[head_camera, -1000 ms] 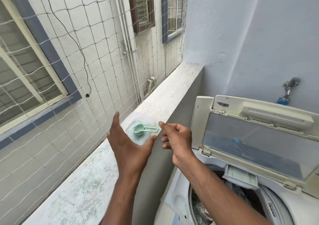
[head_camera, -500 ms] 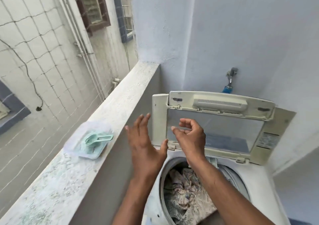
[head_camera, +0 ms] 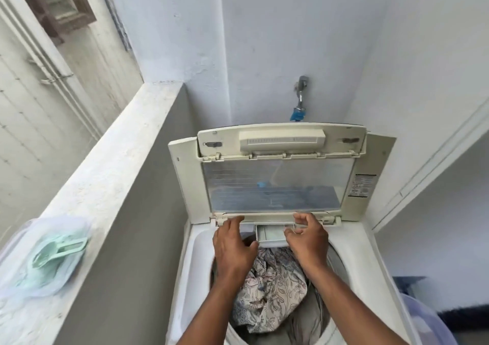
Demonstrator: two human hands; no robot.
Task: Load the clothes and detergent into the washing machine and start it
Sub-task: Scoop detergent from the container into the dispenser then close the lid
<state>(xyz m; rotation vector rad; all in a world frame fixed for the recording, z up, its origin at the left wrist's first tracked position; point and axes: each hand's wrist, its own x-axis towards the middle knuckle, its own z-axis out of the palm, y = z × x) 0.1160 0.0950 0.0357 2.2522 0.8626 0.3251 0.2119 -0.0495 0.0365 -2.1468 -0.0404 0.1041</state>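
Hands leave the scoop behind and go to the detergent drawer.

A second ago both hands hovered at the scoop [head_camera: 57,249] on the ledge [head_camera: 111,175]; now they sit over the washing machine [head_camera: 370,252]. The left hand [head_camera: 234,246] reaches with a wide, empty grip; the right hand [head_camera: 307,237] curls narrow at the drawer [head_camera: 270,234], holding nothing visible. The clothes [head_camera: 270,291] are in the drum, lid [head_camera: 275,183] up; dosing looks next.

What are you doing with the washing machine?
A person is loading the top-loading washing machine. Its lid stands open and flowered clothes lie in the drum. Both hands reach toward the small detergent drawer: left hand, right hand. The green scoop sits on the ledge.
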